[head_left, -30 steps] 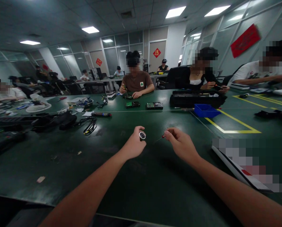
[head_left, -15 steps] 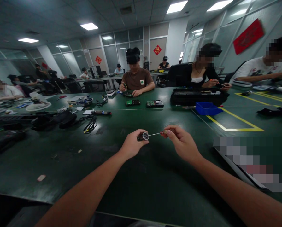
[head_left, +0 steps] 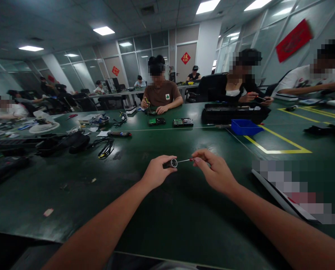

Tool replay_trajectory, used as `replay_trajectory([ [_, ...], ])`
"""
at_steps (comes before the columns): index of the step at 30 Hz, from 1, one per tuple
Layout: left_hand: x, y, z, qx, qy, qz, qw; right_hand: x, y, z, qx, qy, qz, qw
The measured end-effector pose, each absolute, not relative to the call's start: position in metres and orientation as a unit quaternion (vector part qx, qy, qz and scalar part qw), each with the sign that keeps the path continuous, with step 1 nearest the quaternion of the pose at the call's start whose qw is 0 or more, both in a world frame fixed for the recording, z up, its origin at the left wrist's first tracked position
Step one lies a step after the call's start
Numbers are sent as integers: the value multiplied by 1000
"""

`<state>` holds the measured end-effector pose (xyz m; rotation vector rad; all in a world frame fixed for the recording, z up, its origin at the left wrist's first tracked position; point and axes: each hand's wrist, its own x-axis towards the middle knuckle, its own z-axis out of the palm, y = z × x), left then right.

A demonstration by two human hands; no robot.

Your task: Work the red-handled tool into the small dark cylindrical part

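My left hand [head_left: 157,173] is closed around a small dark cylinder [head_left: 168,164] whose pale-rimmed round end faces right. Between thumb and fingers, my right hand [head_left: 215,168] pinches the reddish handle of a screwdriver [head_left: 184,161]. Its thin metal shaft points left, and the tip is at the cylinder's rimmed end; whether it sits inside cannot be made out. Both hands are held above the green table [head_left: 156,225].
Circuit boards [head_left: 183,122] lie farther back, near a blue bin [head_left: 245,127] and a long black case [head_left: 235,113]. Coiled cables [head_left: 106,147] and black parts lie left. A blurred-out sheet [head_left: 293,193] is at right. A person in brown [head_left: 163,95] sits opposite.
The fingers of my right hand have shifted on the screwdriver handle, so less of it shows. My left hand keeps its hold on the cylinder. The view has shifted slightly.
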<state>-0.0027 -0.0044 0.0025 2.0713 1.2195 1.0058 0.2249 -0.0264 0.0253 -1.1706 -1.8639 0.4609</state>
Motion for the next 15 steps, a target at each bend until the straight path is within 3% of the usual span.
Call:
replay_trajectory([
  [5, -3, -4, 1, 775, 460, 352, 253, 221, -29, 23, -508, -741, 183, 400],
  [9, -3, -4, 1, 783, 463, 334, 247, 218, -31, 20, -490, -713, 202, 459],
  [15, -3, -3, 3, 776, 474, 342, 237, 215, -23, 15, -465, -628, 343, 522],
])
